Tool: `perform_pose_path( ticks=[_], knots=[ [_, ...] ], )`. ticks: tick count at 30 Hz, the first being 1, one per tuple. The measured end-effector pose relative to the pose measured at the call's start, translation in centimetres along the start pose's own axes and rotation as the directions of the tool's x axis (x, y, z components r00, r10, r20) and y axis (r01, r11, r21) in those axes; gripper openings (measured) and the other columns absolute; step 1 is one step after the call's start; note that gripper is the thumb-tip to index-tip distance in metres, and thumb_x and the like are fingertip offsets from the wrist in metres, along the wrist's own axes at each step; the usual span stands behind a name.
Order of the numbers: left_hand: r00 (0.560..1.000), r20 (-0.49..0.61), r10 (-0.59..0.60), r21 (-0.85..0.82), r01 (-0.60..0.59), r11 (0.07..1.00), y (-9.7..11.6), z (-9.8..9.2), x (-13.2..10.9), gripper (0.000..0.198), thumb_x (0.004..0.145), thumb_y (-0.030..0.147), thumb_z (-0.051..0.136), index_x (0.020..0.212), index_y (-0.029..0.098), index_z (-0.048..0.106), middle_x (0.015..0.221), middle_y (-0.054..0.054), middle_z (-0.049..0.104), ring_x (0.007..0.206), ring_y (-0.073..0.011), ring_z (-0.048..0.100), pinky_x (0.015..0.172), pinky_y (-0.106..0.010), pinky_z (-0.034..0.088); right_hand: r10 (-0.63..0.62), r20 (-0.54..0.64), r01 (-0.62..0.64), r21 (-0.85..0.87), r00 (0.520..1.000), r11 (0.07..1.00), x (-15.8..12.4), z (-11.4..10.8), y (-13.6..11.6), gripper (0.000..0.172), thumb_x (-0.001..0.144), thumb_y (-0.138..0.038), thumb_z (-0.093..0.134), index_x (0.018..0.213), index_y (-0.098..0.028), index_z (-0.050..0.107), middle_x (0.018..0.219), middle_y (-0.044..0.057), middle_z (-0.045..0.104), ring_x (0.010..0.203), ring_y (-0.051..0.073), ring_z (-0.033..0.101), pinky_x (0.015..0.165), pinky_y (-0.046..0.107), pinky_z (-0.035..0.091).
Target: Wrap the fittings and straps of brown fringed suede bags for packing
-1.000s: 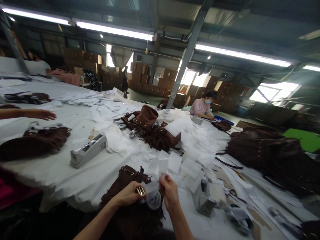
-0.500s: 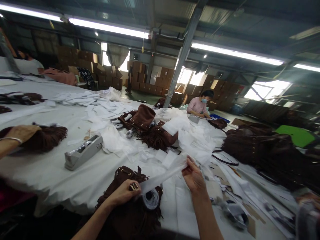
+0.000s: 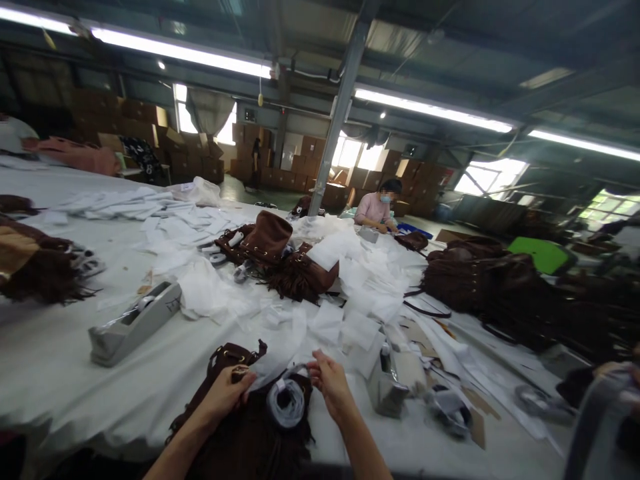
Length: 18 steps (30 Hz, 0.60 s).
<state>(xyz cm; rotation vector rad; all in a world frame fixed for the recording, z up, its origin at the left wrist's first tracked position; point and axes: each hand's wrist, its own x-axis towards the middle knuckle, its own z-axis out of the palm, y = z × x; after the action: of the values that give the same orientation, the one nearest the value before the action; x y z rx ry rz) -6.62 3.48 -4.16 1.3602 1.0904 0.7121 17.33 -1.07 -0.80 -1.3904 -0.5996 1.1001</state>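
A dark brown fringed bag (image 3: pixel 235 433) lies at the table's near edge, below my hands. On it rests a coil wrapped in grey-white material (image 3: pixel 286 403). My left hand (image 3: pixel 227 393) is closed on a thin white sheet (image 3: pixel 273 363) over the bag's top, left of the coil. To the coil's right, my right hand (image 3: pixel 327 381) pinches the end of a greyish strip (image 3: pixel 299 369) that runs from the coil's top.
A grey tape dispenser (image 3: pixel 135 323) stands at left, another (image 3: pixel 387 387) at right. More brown bags (image 3: pixel 300 270) lie amid white paper. Dark bags (image 3: pixel 480 280) are heaped at right. Another person's hand (image 3: pixel 15 250) is at far left; a masked person (image 3: pixel 374 208) sits across the table.
My right hand has moved down and left, close to the coil. The white sheet, stretched between my hands before, now hangs slack by my left hand. The view has shifted right.
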Motion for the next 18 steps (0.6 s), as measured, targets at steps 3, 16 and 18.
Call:
perform_pose_path(
  ticks=[3,16,18],
  knots=[
    [0.998,-0.060,-0.002,-0.031,0.001,1.000,0.0,0.1,0.1,0.056,0.068,0.071,0.055,0.055,0.017,0.048,0.039,0.003,0.045,0.034,-0.0077,0.036,0.036,-0.020,0.024,0.067,0.047,-0.069,0.047,0.997,0.996,-1.3,0.4,1.6,0.049,0.063,-0.059,0.072,0.081,-0.012,0.068,0.065,0.003,0.063,0.048,0.006,0.049,0.044,0.017,0.035],
    [0.993,-0.113,-0.029,-0.422,-0.021,0.906,-1.1,-0.5,-0.5,0.039,0.070,0.049,0.071,0.077,0.014,0.054,0.054,0.005,0.053,0.036,-0.0020,0.032,0.035,-0.015,0.021,-0.090,-0.021,0.080,-0.294,0.996,0.953,-0.6,-1.1,4.3,0.050,0.068,-0.062,0.060,0.079,-0.013,0.069,0.064,0.004,0.064,0.046,0.011,0.051,0.041,0.021,0.037],
    [0.986,-0.159,-0.055,-0.484,-0.029,0.875,-1.3,-0.4,-0.4,0.039,0.068,0.045,0.074,0.082,0.014,0.056,0.056,0.005,0.055,0.036,-0.0018,0.033,0.035,-0.015,0.021,-0.153,-0.066,0.117,-0.382,0.986,0.917,0.4,-2.1,3.7,0.046,0.070,-0.056,0.059,0.085,-0.014,0.069,0.069,0.006,0.066,0.050,0.014,0.055,0.043,0.024,0.040]
  ],
)
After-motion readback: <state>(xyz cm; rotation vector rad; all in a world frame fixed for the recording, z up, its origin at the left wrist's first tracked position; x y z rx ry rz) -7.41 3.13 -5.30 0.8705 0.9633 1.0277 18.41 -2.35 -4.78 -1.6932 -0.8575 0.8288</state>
